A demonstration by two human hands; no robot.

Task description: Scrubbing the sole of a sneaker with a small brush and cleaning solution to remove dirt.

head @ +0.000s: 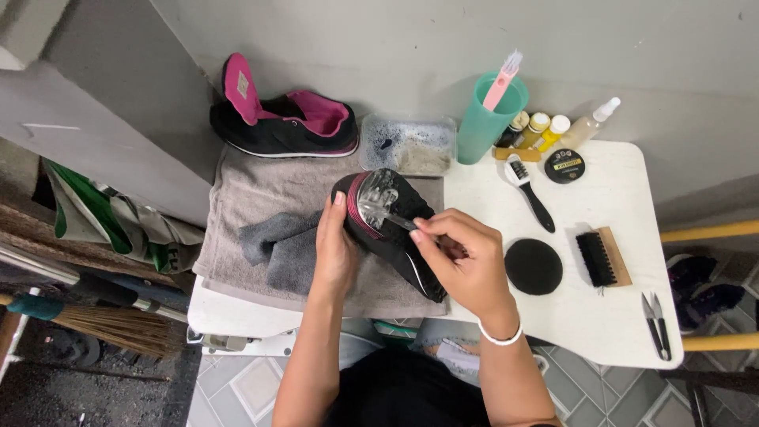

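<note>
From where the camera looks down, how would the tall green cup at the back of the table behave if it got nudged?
The green cup looks like light plastic, so it would probably slide or tip easily. It is tall and seems narrower at the base, and the pink brush sticking out above its rim likely makes it top-heavy. On its side, it would probably roll toward the small bottles.

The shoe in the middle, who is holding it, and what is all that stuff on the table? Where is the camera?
The camera sits on a person's head and looks down, so you see their own two arms. The left hand holds a black shoe over a grey towel. The right hand holds a small brush against the shoe, which looks soapy. The other shoe, black and pink, lies at the back. On the white table are a green cup, a clear tub, little bottles, a wooden brush, a round black pad and small snips.
</note>
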